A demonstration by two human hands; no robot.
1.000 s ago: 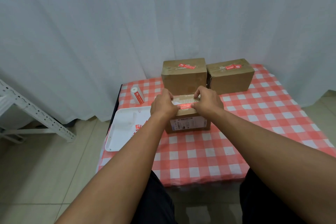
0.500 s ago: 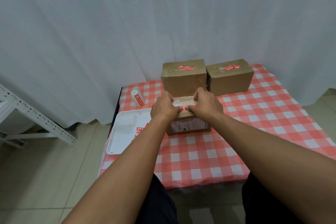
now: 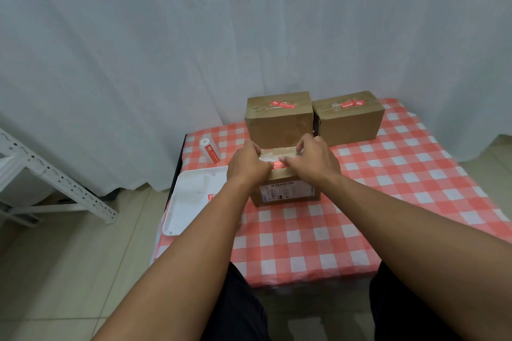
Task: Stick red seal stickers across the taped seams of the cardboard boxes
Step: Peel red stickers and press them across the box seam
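White curtain hangs behind a low table (image 3: 415,174) covered with a red-and-white checked cloth; pale floor tiles lie around it and a white metal rack (image 3: 55,183) stands at the left.

Head view: two sealed boxes stand at the far side, the left one (image 3: 278,124) and the right one (image 3: 350,124) just beside each other, each with a red sticker on its taped top. In front of them sits the near box (image 3: 288,192), a printed label on its facing side. Both hands rest on its top. The left hand (image 3: 246,165) and the right hand (image 3: 314,162) have fingers bent down onto the shiny tape, and a red seal sticker (image 3: 279,165) shows between them on the seam; they seem to be pressing it flat, though I cannot tell whether any finger pinches an edge. A sticker roll (image 3: 209,150) lies at the table's far left, beside a white tray (image 3: 182,202).

The sticker is probably thin, light and limp, apt to crease or fold onto itself, so it is best held by its two ends and smoothed from the middle outward. The cardboard looks stiff enough to take firm pressure; the glossy tape may give weaker grip.
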